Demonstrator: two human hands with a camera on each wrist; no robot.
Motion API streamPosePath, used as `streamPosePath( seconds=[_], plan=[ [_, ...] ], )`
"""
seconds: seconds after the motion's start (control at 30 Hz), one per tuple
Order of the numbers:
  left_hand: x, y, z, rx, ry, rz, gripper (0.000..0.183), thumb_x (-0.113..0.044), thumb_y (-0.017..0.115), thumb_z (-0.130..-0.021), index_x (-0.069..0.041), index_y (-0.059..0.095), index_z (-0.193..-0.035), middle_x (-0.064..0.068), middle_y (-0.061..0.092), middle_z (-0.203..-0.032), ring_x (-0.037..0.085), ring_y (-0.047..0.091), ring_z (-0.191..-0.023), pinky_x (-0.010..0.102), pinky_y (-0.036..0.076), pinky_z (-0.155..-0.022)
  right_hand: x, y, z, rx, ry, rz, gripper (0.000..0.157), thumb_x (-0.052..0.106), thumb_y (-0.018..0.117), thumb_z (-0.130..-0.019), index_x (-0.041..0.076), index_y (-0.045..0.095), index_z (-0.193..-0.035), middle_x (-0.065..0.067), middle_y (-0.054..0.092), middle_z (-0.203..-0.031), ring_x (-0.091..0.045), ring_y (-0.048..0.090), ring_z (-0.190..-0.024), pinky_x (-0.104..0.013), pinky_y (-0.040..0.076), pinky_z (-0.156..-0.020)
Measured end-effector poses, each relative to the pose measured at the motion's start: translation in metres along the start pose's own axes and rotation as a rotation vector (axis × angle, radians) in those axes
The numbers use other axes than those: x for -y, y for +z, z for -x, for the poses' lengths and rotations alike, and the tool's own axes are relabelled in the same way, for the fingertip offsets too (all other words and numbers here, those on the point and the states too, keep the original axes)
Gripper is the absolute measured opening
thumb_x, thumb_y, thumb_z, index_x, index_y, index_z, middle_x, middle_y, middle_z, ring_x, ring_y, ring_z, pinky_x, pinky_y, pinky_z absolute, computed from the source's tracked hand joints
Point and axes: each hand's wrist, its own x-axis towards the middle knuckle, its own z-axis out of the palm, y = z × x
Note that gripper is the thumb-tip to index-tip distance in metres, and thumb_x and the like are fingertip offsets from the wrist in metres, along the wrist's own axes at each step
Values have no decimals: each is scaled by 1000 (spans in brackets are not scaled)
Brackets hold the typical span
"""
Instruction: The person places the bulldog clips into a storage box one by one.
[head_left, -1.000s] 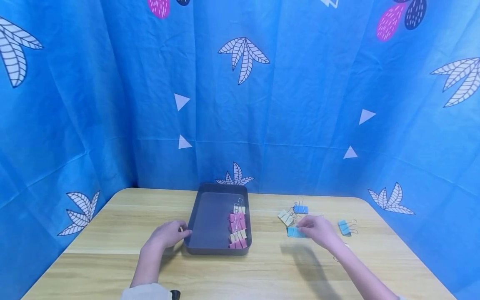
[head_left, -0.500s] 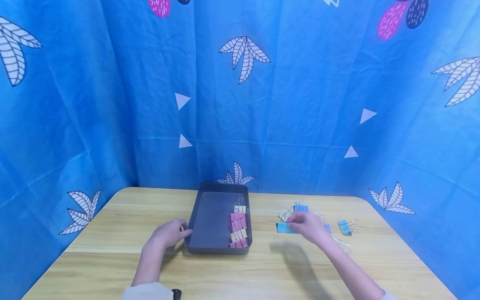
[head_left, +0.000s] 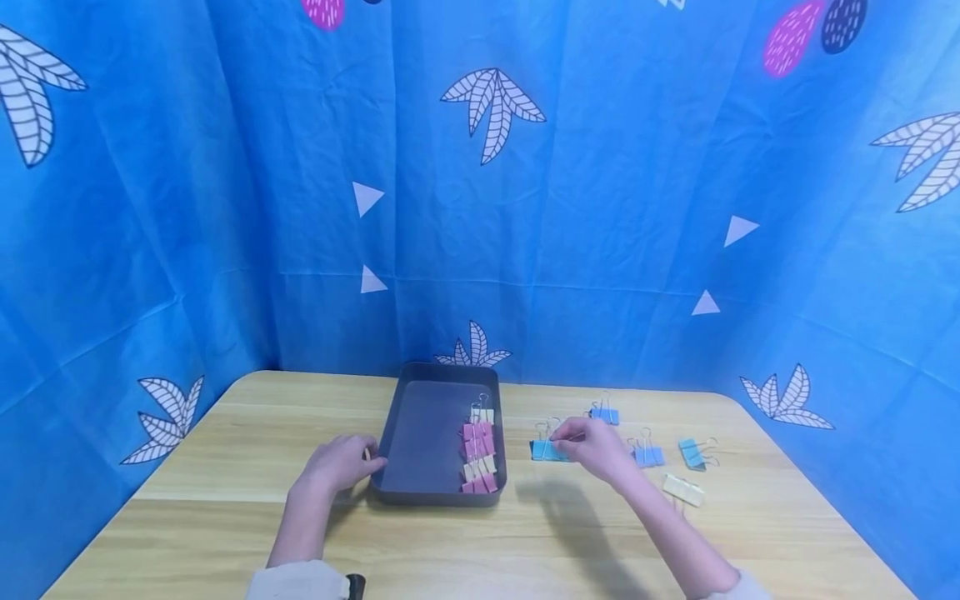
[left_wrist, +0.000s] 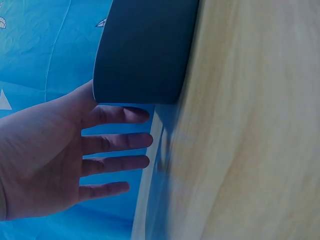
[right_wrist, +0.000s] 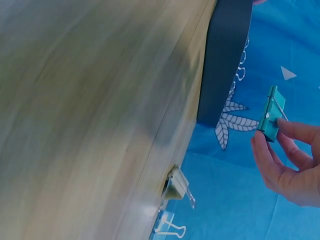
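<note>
My right hand [head_left: 596, 450] pinches a teal binder clip [head_left: 547, 451] between thumb and fingers, just right of the dark grey tray [head_left: 438, 500]. In the right wrist view the same teal clip [right_wrist: 271, 114] is held by its body near one end, its wire handle lying along one side. My left hand [head_left: 339, 464] is at the tray's front left corner. From the left wrist view, its four fingers [left_wrist: 117, 142] are straight and spread, while the thumb passes behind the tray wall. Pink binder clips [head_left: 478, 484] and cream ones [head_left: 482, 465] stand in a row along the tray's right side.
On the table [head_left: 420, 550], right of the tray, lie a blue clip [head_left: 604, 416], a paler blue clip [head_left: 648, 456], another teal clip [head_left: 692, 454] and a cream clip [head_left: 683, 490]. A blue patterned curtain [head_left: 600, 208] closes off the back and sides.
My right hand has moved left toward the tray with the teal clip in it, uncovering the paler blue and cream clips. My left hand stays at the tray's corner.
</note>
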Motion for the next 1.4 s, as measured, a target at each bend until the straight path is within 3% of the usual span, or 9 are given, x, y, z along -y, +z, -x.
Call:
streamPosePath(
  seconds=[0.47,0.63,1.03,1.4],
  plan=[
    [-3,-3,2,3,3,-8,18,-26,66,-84,-9,64,-90,7,62,-92,19,52,-71,40,46,-64,10,15,-6,19,-28,-81,5,1,65,-80,5,67,-83,-2,64,-79,-18,60,-72,-33,52,-64],
    [-3,-2,3,-1,1,3,20,-24,65,-84,-7,65,-94,10,62,-96,20,53,-74,41,46,-66,13,18,-8,17,-64,-79,5,0,65,-79,4,67,-82,-3,65,-79,-18,61,-71,-31,52,-62],
    [-3,-2,2,-1,2,3,22,-25,65,-84,-6,66,-96,11,63,-97,20,53,-74,43,47,-68,23,29,-11,60,-56,-83,4,3,65,-81,4,67,-85,-4,65,-82,-17,60,-71,-35,53,-65],
    [-2,0,0,11,-14,-10,21,-25,65,-85,-7,66,-95,10,63,-96,20,53,-74,43,46,-67,34,42,-17,75,-83,-86,4,4,65,-81,4,66,-85,-5,65,-82,-17,61,-71,-30,52,-63]
  ],
)
